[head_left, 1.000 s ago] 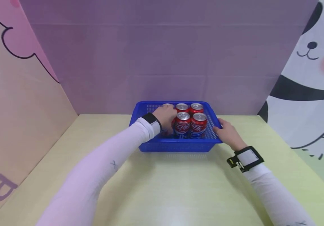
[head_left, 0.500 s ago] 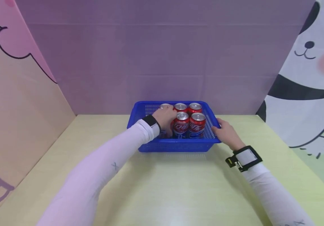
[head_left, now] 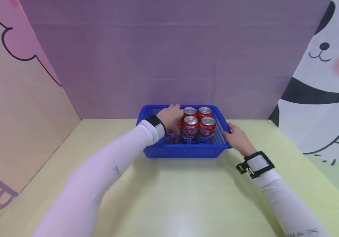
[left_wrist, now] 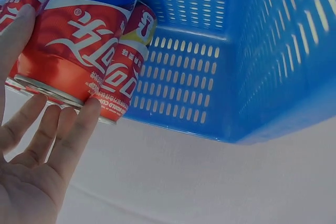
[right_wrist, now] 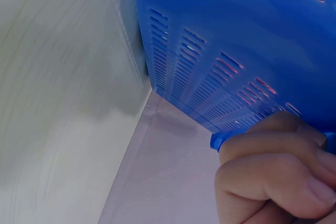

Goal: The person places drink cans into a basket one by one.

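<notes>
A blue plastic basket [head_left: 184, 152] stands at the back of the table, with several red and blue soda cans [head_left: 190, 128] upright inside. At its left side my left hand [head_left: 170, 116] is over the front-left soda can [left_wrist: 84, 35]. In the left wrist view, the fingers of that hand [left_wrist: 44, 166] spread loosely around the lid end, and the thumb lies along the can's side. A fingertip is at the lid's edge. Curled fingers of my right hand [head_left: 238, 140] grip the basket's right rim; the right wrist view shows them bent against the wall.
The basket's slotted floor [left_wrist: 176, 77] shows to the left of the cans. A pale wooden table [head_left: 175, 197] extends in front. Behind the basket rises a purple wall [head_left: 169, 59], and printed side walls with a panda [head_left: 320, 108] flank the table.
My left hand has risen slightly and its fingers have loosened, showing more of the front-left can. The right hand keeps its grip on the rim, and the basket stays in place.
</notes>
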The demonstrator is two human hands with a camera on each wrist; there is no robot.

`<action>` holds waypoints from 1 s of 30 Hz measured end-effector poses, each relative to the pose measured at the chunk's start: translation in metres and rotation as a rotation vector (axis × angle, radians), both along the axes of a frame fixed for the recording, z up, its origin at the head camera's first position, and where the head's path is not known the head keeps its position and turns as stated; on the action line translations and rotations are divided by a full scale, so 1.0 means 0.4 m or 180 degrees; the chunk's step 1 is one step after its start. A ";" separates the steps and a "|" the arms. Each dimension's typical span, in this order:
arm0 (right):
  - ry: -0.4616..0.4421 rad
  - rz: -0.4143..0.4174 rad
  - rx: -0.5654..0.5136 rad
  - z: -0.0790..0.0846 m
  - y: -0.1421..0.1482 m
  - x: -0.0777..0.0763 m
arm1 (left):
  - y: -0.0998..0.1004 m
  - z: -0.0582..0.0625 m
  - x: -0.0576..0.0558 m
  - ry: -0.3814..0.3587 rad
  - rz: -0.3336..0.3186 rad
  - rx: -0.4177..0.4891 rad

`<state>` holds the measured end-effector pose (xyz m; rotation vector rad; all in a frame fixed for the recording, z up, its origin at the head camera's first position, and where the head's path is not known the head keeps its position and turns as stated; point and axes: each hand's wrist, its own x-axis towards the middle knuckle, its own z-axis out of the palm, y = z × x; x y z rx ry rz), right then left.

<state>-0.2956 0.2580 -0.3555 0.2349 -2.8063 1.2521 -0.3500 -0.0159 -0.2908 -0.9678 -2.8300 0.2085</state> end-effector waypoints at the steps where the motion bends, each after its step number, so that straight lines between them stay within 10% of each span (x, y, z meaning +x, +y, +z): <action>1: -0.0001 -0.0004 0.0001 -0.002 0.001 0.000 | 0.001 -0.001 0.000 -0.0015 0.0012 0.0010; 10: -0.0011 -0.0028 -0.0001 -0.018 0.001 -0.001 | -0.022 0.015 0.021 -0.0414 0.0183 0.0269; 19: 0.0058 -0.0061 0.0072 -0.007 0.004 -0.002 | -0.137 0.085 0.108 -0.0235 0.0361 0.0549; 30: 0.0075 0.0008 0.0258 -0.001 -0.010 -0.001 | -0.348 0.010 0.155 0.0045 0.0807 0.1237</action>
